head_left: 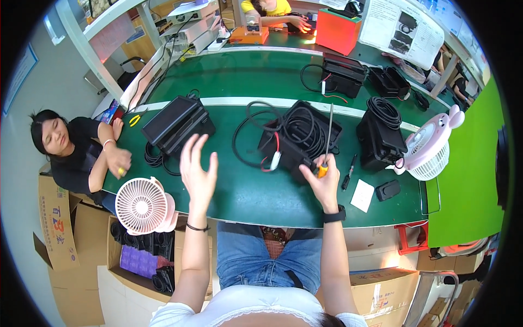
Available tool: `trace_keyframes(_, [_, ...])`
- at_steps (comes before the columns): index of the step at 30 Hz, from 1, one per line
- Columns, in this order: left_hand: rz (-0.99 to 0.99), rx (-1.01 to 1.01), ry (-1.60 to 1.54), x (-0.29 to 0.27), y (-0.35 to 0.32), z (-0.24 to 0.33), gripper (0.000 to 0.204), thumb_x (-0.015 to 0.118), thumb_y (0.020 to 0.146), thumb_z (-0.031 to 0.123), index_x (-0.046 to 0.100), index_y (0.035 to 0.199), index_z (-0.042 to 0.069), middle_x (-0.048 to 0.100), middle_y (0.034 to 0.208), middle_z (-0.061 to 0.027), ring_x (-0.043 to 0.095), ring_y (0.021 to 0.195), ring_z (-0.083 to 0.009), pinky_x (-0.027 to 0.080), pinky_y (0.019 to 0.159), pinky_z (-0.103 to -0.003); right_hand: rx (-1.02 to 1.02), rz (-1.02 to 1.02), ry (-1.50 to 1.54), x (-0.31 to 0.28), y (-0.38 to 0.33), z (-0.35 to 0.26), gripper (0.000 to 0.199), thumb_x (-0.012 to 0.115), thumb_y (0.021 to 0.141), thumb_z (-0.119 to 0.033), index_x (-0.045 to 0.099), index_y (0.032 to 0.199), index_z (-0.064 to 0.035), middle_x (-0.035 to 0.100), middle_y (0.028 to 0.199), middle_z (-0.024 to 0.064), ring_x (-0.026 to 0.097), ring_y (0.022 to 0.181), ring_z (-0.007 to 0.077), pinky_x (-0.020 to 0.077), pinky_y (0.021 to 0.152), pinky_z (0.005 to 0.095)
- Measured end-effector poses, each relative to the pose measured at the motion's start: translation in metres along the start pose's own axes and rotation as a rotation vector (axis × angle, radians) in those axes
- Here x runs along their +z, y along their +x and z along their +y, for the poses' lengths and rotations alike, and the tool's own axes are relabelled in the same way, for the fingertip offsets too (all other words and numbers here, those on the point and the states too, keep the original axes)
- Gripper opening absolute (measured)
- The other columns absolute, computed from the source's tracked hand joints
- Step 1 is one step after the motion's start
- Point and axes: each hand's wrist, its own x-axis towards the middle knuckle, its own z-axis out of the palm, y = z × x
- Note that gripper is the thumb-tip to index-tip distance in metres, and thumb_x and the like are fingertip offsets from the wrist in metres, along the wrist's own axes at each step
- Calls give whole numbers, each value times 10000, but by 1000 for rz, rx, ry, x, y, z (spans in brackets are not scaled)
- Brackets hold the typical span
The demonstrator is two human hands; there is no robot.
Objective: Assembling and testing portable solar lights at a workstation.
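Observation:
My left hand point(197, 171) is raised over the near side of the green table point(245, 191), fingers spread and nothing in it. In my right hand point(326, 188) is a screwdriver point(323, 169) with a yellow handle, its long metal shaft pointing away from me. Just beyond that hand lies an opened black case point(280, 147) with a thick black cable point(313, 139) coiled in it. A red wire and a white connector point(275, 161) hang out at its left side. Farther left, beyond my left hand, stands another black case point(177, 126), its cable coiled beside it.
Right of the screwdriver are a black pen point(349, 173), a white card point(362, 195), a small black block point(388, 190) and a cabled black case point(381, 139). Fans stand at left point(143, 206) and right point(427, 144). A co-worker point(76, 147) sits left; more black cases point(343, 73) lie beyond.

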Motion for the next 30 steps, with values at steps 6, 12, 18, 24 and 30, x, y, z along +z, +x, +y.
trace_keyframes(6, [-214,177,-201,-23,8,55,384,720,817,136,661,1195,106,647,1221,-100,620,1116,-295,475,959,-388,32,-251,181,-23,-47,-20,503,919,663,-177,444,787,-68,580,746,54,560,689,131,462,629,258])
trace_keyframes(12, [-800,442,6,-30,15,45,986,751,729,579,373,1491,79,602,1301,-144,576,1188,-314,415,1023,-466,119,-270,385,-30,-71,-20,542,935,640,-228,444,820,-84,577,783,55,554,717,131,457,656,248])
trace_keyframes(18, [-1052,335,67,-8,47,58,845,783,686,563,568,1340,73,698,1071,-101,623,1070,-303,456,908,-483,200,-160,460,-23,-75,-32,510,896,688,-178,431,877,-85,578,842,72,545,804,135,456,749,265])
trace_keyframes(24, [-702,227,-44,22,16,53,259,712,856,308,621,978,98,629,724,-62,642,773,-258,499,661,-407,326,-72,427,-21,-80,-36,266,683,853,-22,425,869,-81,578,808,45,485,688,63,421,617,201])
trace_keyframes(30, [-61,42,-298,10,-9,43,146,722,836,67,609,925,46,585,731,-62,560,579,-164,468,544,-295,217,-93,178,-23,-87,-31,335,696,776,-195,427,920,-58,531,1249,143,453,945,183,385,872,317])
